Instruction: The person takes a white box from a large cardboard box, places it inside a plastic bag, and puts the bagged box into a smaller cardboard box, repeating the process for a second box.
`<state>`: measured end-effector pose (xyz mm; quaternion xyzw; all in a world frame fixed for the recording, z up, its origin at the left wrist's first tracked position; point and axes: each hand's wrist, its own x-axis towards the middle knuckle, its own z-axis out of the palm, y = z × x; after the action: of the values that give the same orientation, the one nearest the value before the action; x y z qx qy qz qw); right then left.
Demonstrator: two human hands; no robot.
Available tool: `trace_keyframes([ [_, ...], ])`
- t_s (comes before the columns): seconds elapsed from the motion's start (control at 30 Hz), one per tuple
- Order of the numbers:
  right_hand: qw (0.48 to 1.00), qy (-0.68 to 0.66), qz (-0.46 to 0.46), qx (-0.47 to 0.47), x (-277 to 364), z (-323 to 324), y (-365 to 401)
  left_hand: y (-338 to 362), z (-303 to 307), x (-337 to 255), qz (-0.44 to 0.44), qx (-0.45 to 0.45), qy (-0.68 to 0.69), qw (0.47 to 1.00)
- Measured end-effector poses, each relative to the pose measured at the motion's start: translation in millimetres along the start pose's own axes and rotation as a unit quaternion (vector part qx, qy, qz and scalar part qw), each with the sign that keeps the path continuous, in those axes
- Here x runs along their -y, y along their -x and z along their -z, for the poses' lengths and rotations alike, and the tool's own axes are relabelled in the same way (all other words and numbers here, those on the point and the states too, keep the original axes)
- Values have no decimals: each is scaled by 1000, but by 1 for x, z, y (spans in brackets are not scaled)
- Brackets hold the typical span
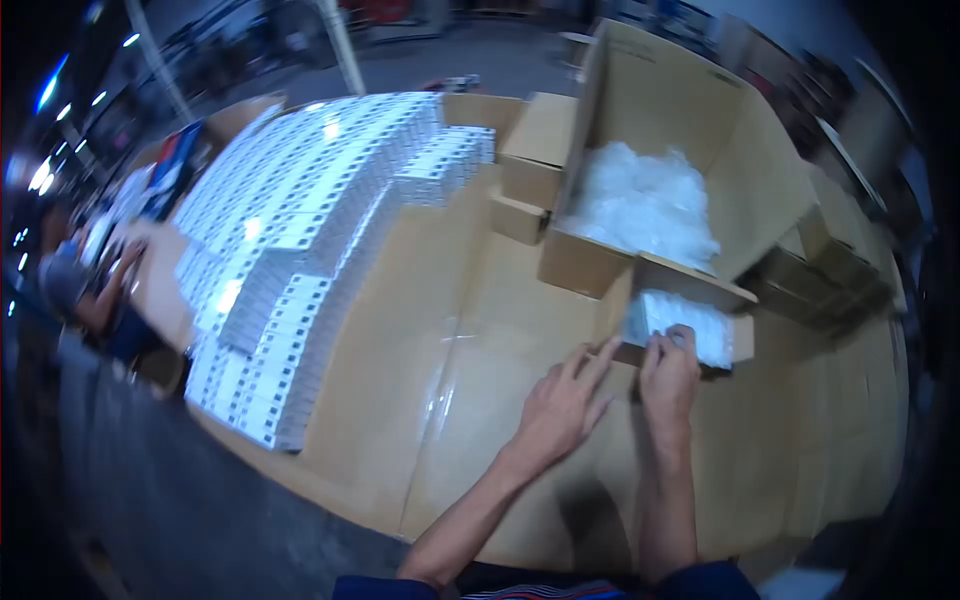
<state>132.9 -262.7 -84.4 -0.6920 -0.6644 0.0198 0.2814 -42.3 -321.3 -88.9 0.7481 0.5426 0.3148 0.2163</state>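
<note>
A small open cardboard box (742, 340) stands in front of me on the cardboard-covered table, its back flap raised. White items in clear, shiny plastic (690, 318) fill it; their kind is hard to make out. My left hand (562, 408) is at the box's near left corner, fingers stretched and apart, with fingertips at its edge. Over the near side of the box, my right hand (672, 378) has its fingers curled down against the plastic-wrapped contents. Whatever lies between those fingertips is hidden.
A large open carton (690, 110) holding a heap of clear plastic bags (645, 200) stands behind the small box. Long stacks of white small boxes (300, 210) cover the table's left side. Closed cartons (538, 140) stand at the back. Another person (85, 285) is at the far left.
</note>
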Motion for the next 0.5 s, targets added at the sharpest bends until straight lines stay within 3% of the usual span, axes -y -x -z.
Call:
trace_keyframes([
  [0.03,999,18,-24,29,7,6,5,13,15,6,11,-33,12,999],
  [0.1,999,36,34,-1,5,7,14,26,40,13,8,-95,39,995],
  [0.2,982,-119,95,-115,54,14,13,49,95,43,63,-243,-22,968],
  [0.23,980,-147,119,-65,79,19,11,56,112,53,77,-286,-47,954],
  [0.37,892,-226,387,59,175,-19,-3,55,177,114,127,-412,-192,882],
  [0.43,838,-261,463,124,221,-51,-10,47,208,136,80,-449,-198,868],
  [0.5,818,-246,504,130,264,-76,-20,39,230,150,75,-430,-241,867],
])
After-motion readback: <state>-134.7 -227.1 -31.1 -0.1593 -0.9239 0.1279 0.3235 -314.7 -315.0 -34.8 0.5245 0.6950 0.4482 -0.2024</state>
